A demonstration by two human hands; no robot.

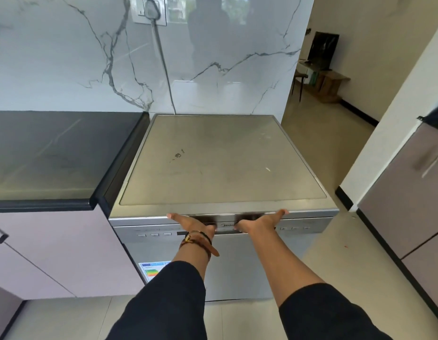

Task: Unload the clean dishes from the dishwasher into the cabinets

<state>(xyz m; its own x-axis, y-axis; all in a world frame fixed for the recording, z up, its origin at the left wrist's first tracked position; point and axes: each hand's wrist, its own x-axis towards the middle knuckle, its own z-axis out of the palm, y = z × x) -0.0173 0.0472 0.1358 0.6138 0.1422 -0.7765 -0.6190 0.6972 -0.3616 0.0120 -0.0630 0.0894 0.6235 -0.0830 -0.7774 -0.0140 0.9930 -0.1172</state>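
Silver-grey steel covers the dishwasher (220, 163), which stands on the floor (318, 253) against a white marble wall (65, 57), its door (237, 271) shut. Along the door's top edge runs a recessed handle (225, 219). Both hands are on it, side by side. The left hand (192, 223) and the right hand (259, 223) each have their fingers tucked into the recess, the grip holding the handle, thumbs stretched outward along the edge. Cord bracelets (198, 241) circle the left wrist, and black sleeves (169, 303) cover both forearms. Buttons (154, 234) sit on the panel left of the hands, and an energy label (151, 268) is stuck lower on the door. Just beside the machine on the left is a black worktop (48, 158) over pale pink cabinets (53, 253). A cable (164, 67) runs from a wall socket (149, 9) down behind the machine. A tall cabinet (404, 192) stands apart on the right.
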